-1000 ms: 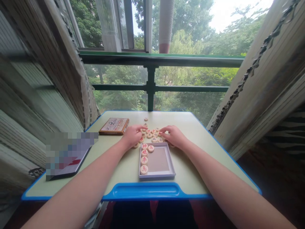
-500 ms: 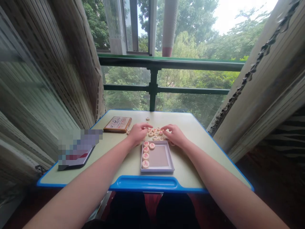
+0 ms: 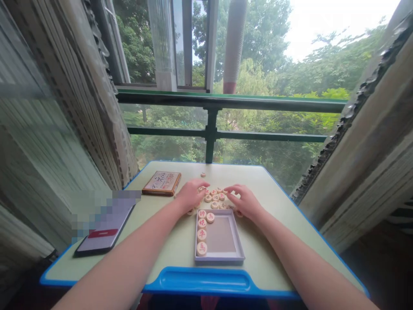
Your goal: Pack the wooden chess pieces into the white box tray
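hands (image 3: 192, 193) reach forward, palms down, flanking clustered round pieces (image 3: 215, 198).

I see the left hand (image 3: 192, 193) partly hiding a near disc (image 3: 190, 212); beyond that hand, a lone disc (image 3: 203, 175) is too small to read.

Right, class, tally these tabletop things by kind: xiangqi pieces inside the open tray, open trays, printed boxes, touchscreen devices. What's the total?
Xiangqi pieces inside the tray: 5
Open tray: 1
Printed box: 1
Touchscreen device: 1
Total: 8
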Tool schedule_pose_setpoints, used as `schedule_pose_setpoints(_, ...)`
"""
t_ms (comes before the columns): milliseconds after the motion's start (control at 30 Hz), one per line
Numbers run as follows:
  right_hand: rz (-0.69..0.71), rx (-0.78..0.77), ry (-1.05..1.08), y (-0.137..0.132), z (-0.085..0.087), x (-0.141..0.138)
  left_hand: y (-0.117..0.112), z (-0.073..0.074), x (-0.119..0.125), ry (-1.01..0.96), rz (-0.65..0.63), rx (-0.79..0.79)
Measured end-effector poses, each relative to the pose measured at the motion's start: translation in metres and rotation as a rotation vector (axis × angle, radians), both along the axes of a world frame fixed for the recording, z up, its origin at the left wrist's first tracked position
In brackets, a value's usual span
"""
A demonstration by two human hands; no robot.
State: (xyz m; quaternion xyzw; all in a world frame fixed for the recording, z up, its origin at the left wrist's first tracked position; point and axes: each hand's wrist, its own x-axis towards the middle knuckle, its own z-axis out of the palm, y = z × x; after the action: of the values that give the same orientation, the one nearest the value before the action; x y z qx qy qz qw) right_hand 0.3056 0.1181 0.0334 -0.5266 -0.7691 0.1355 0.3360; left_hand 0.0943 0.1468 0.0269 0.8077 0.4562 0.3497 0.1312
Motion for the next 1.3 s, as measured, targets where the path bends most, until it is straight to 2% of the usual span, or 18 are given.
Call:
schedule_pose_setpoints(100, -0.065, -0.118, 0.000, -0.005, 0.020, -0.001, -0.001, -0.001, 0.001, 0.019, -0.011, -0.009)
schedule_pose_setpoints(200, 0.013, -0.290, -0.171, -0.004, 0.040, -0.005, -0.002, 0.001, 0.002, 0.022, -0.032, -0.005)
schedule_pose_setpoints(267, -0.015, -0.269, -0.210, 0.002, 0.043, -0.009, -0.002, 0.002, 0.002, 0.010, -0.024, -0.003)
schedule_pose_setpoints(333, -0.048, -0.179, -0.174, 0.010, 0.037, -0.013, -0.002, 0.004, 0.000, -0.018, -0.022, -0.010)
schedule_pose_setpoints(433, -0.018, -0.077, -0.109, 0.022, 0.017, -0.016, -0.002, 0.008, -0.004, -0.142, 0.007, -0.037)
schedule_pose_setpoints(533, 0.023, -0.023, -0.131, 0.027, 0.001, -0.016, 0.000, 0.012, -0.009, -0.295, 0.057, -0.112)
schedule_pose_setpoints(700, 0.097, 0.002, -0.270, 0.027, -0.003, -0.017, 0.004, 0.012, -0.014, -0.445, -0.038, -0.279)
schedule_pose_setpoints(767, 0.114, 0.001, -0.312, 0.027, -0.002, -0.019, 0.004, 0.011, -0.014, -0.412, -0.033, -0.284)
schedule_pose_setpoints(967, 0.097, 0.020, -0.308, 0.030, -0.004, -0.019, 0.002, 0.006, -0.010, -0.131, 0.014, -0.163)
schedule_pose_setpoints(1167, 0.053, -0.007, -0.311, 0.030, -0.005, -0.019, 0.002, 0.004, -0.006, -0.088, 0.061, -0.120)
schedule_pose_setpoints(1300, 0.067, -0.030, -0.307, 0.031, -0.005, -0.020, 0.002, 0.002, -0.003, -0.061, 0.035, -0.095)
